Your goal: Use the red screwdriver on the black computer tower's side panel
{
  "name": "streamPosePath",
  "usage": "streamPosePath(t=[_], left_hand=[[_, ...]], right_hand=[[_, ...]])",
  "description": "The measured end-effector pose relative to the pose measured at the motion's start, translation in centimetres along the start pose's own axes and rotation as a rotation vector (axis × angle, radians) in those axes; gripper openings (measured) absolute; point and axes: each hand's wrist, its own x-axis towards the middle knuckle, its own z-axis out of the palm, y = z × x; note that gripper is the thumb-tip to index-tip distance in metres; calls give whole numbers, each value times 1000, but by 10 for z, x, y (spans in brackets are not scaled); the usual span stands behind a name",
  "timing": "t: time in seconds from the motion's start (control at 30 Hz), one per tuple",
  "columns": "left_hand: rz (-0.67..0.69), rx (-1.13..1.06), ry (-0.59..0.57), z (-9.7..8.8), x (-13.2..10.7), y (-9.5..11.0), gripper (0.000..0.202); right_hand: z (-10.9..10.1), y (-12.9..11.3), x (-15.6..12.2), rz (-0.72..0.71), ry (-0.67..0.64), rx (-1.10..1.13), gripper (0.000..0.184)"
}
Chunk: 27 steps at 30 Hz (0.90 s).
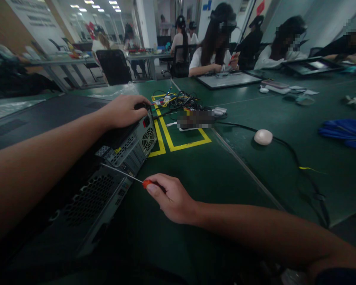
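Observation:
A desktop computer case lies on its side on the green table mat, its rear panel with fan grille and ports facing right. My left hand rests closed over the case's top far corner. My right hand grips a screwdriver with an orange handle. Its thin metal shaft points left and its tip meets the rear panel of the case.
A tangle of cables lies inside a yellow taped rectangle. A white mouse with a black cord sits to the right, and a blue cloth lies at the far right. Several people sit at the table's far side with trays.

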Motion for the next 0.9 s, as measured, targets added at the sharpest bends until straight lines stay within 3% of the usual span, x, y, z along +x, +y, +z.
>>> streamPosePath(t=[0.17,0.4,0.9], left_hand=[[-7,-12,2,1,1,-2,80],[-8,-9,1,1,0,-3,80],[10,-25,19,3,2,-6,77]], right_hand=[[0,-1,-1,101,-18,59,43],[-1,-5,1,107,6,64,32],[0,-4,1,122,-7,99,34]])
